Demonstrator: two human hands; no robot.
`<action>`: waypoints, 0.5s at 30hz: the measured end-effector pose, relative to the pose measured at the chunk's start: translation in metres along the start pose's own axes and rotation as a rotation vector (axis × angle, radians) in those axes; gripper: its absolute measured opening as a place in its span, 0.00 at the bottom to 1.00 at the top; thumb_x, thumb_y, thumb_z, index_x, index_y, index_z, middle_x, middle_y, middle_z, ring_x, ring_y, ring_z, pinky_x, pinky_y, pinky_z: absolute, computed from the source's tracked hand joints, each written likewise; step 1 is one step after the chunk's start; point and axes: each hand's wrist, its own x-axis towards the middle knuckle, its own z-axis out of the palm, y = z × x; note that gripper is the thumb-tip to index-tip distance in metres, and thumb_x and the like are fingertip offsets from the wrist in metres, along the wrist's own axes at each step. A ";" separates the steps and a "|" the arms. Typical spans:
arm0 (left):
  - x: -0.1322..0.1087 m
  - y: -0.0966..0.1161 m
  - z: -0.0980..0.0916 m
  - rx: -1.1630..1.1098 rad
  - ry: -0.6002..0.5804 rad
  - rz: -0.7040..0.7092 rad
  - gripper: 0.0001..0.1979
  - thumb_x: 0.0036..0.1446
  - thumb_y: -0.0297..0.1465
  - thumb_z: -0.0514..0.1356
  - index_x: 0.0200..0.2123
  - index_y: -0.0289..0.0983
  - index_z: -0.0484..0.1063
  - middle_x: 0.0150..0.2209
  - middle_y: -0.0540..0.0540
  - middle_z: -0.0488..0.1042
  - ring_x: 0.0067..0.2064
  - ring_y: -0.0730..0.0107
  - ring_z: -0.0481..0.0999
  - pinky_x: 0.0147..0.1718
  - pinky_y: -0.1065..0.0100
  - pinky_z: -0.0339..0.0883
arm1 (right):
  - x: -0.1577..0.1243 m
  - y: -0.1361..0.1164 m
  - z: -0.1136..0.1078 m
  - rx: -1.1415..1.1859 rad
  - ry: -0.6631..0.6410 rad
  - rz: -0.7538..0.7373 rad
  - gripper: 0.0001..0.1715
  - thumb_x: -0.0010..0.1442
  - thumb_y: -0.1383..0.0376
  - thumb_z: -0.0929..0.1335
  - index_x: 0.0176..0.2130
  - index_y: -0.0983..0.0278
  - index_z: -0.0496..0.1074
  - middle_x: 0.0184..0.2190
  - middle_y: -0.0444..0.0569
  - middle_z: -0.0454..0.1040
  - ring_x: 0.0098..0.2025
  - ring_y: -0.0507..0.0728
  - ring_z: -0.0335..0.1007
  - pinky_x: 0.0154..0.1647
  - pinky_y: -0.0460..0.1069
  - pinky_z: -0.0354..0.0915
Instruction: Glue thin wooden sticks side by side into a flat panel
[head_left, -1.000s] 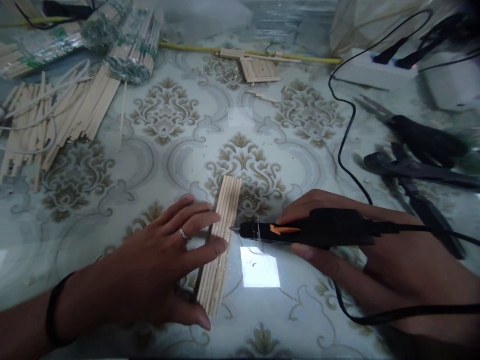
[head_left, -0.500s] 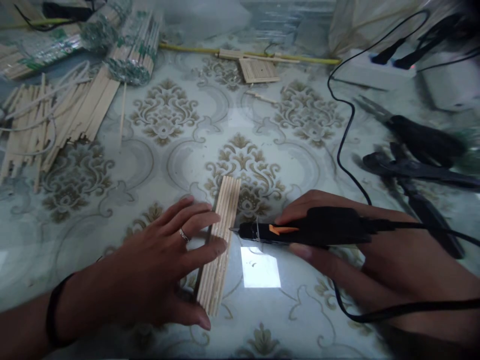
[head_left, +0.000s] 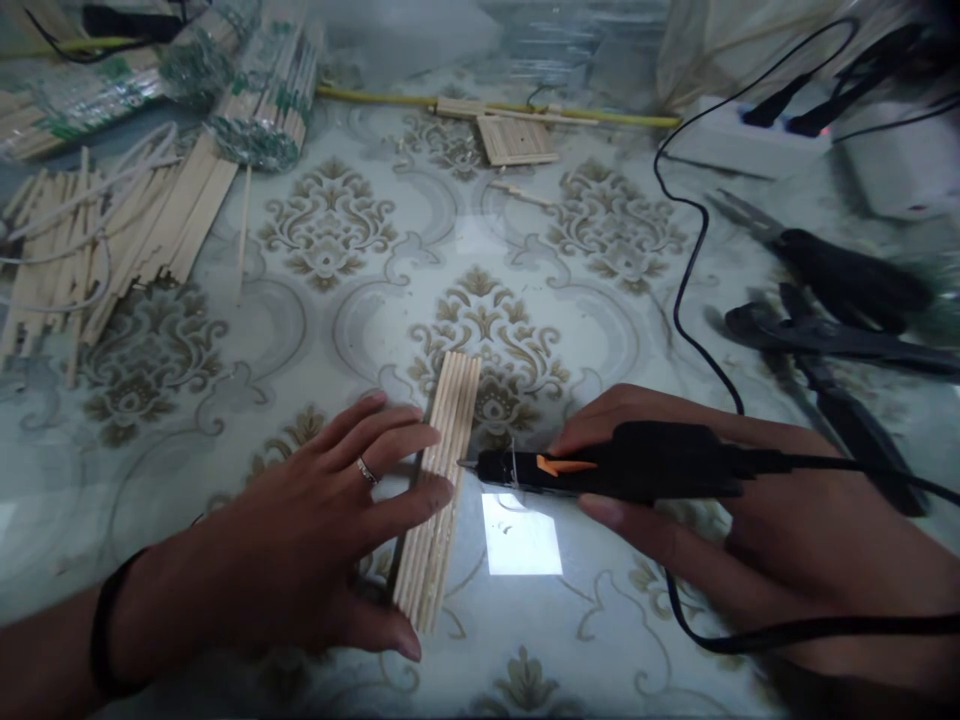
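At the near edge of the glass-topped table with the cream damask pattern [head_left: 225, 330], your left hand [head_left: 300, 540] lay flat with its fingers spread wide, pressing down on the narrow panel of pale wooden sticks glued side by side [head_left: 444, 470]. The panel lay at the table's middle, running from about 6 o'clock toward 12, tilted slightly to 1. From 3 o'clock your right hand [head_left: 750, 520] was wrapped around the black glue gun with the orange trigger [head_left: 622, 470], fingers curled along its body, and its tip touched the panel's right edge. The gun's black cord [head_left: 690, 290] looped away toward 1 o'clock. Out at 2 to 3 o'clock lay black-handled pliers and cutters [head_left: 840, 300]. At 10 o'clock sat a loose heap of flat wooden sticks [head_left: 135, 230], with wrapped bundles of sticks [head_left: 270, 100] beyond it. At 12 o'clock, farthest off, rested a small square panel of joined sticks [head_left: 517, 138] beside a long yellow rod [head_left: 495, 105].
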 end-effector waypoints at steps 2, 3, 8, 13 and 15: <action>-0.001 0.000 0.001 -0.003 -0.001 -0.004 0.49 0.61 0.69 0.74 0.69 0.39 0.74 0.70 0.31 0.77 0.76 0.34 0.74 0.83 0.31 0.60 | -0.001 0.001 0.001 0.011 0.004 0.000 0.04 0.82 0.64 0.70 0.52 0.55 0.78 0.41 0.42 0.84 0.37 0.53 0.84 0.40 0.47 0.80; -0.001 0.000 0.001 -0.003 -0.002 -0.007 0.49 0.61 0.69 0.74 0.69 0.39 0.74 0.70 0.31 0.76 0.76 0.34 0.74 0.84 0.31 0.60 | -0.001 0.002 0.002 0.015 -0.003 0.001 0.05 0.82 0.64 0.70 0.52 0.55 0.78 0.40 0.42 0.84 0.37 0.53 0.84 0.41 0.47 0.80; -0.001 0.002 0.003 0.001 -0.001 -0.023 0.50 0.59 0.69 0.75 0.69 0.39 0.74 0.70 0.31 0.76 0.76 0.34 0.74 0.83 0.29 0.60 | -0.001 0.002 0.004 0.029 -0.017 -0.013 0.07 0.84 0.62 0.69 0.52 0.55 0.79 0.40 0.43 0.85 0.37 0.54 0.85 0.44 0.48 0.83; -0.001 0.001 0.002 0.026 0.000 0.001 0.48 0.64 0.70 0.71 0.69 0.40 0.71 0.70 0.31 0.76 0.76 0.34 0.74 0.82 0.29 0.62 | 0.002 -0.002 -0.001 -0.048 -0.024 -0.011 0.06 0.84 0.61 0.68 0.51 0.54 0.77 0.41 0.44 0.85 0.39 0.54 0.88 0.45 0.48 0.85; -0.001 0.000 0.000 0.029 -0.008 0.006 0.48 0.64 0.70 0.71 0.69 0.40 0.70 0.70 0.31 0.76 0.76 0.34 0.74 0.82 0.30 0.63 | 0.004 -0.003 -0.001 -0.070 -0.019 -0.008 0.05 0.84 0.61 0.68 0.50 0.53 0.75 0.41 0.43 0.85 0.39 0.54 0.88 0.44 0.47 0.85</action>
